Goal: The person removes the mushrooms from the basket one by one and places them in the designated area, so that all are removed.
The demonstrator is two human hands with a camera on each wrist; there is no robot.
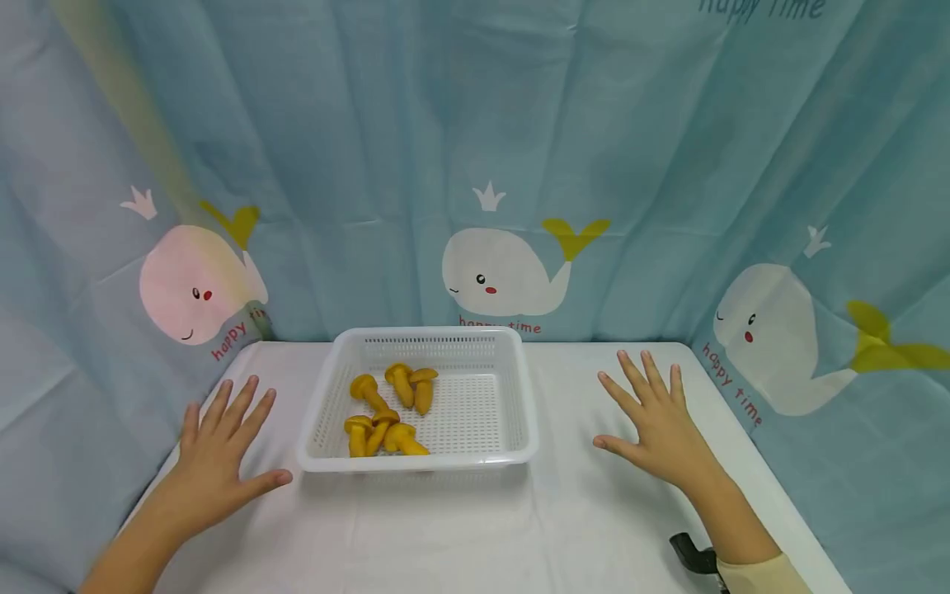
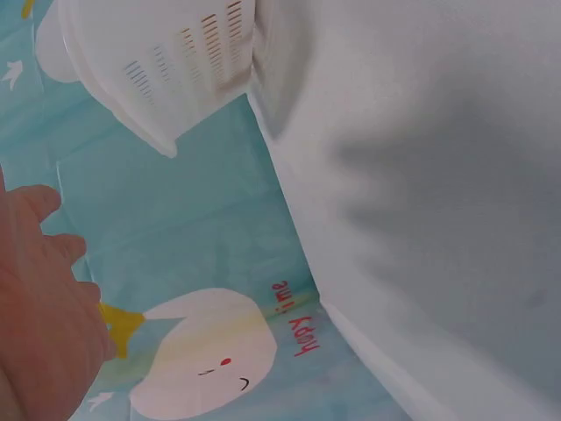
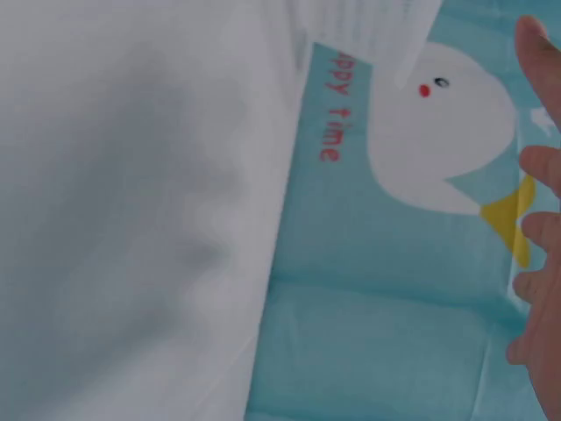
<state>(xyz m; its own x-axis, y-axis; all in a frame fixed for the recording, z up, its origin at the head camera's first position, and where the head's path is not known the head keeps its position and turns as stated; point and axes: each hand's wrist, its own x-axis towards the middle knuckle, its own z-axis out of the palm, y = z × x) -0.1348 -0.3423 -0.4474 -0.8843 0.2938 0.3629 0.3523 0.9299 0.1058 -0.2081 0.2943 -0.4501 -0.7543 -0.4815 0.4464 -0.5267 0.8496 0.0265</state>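
Note:
A white plastic basket (image 1: 512, 396) with a slotted rim and mesh floor stands on the table, between the two hands. Several yellow-brown mushrooms (image 1: 402, 384) lie in its left half. Left of the basket, my left hand (image 1: 218, 450) is held above the table with fingers spread, its thumb near the basket's side. My right hand (image 1: 660, 429) hovers to the basket's right, fingers also spread, farther from it. Neither hand touches anything. Both wrist views show part of the basket (image 2: 166, 53) and the fingers at the frame's edge, with hand shadows on the table.
The white table (image 1: 445, 528) ends at a blue curtain (image 1: 356, 165) printed with whales, which encloses the back and both sides. A small black curved object (image 1: 692, 554) shows beside the right wrist, near a beige sleeve (image 1: 764, 575).

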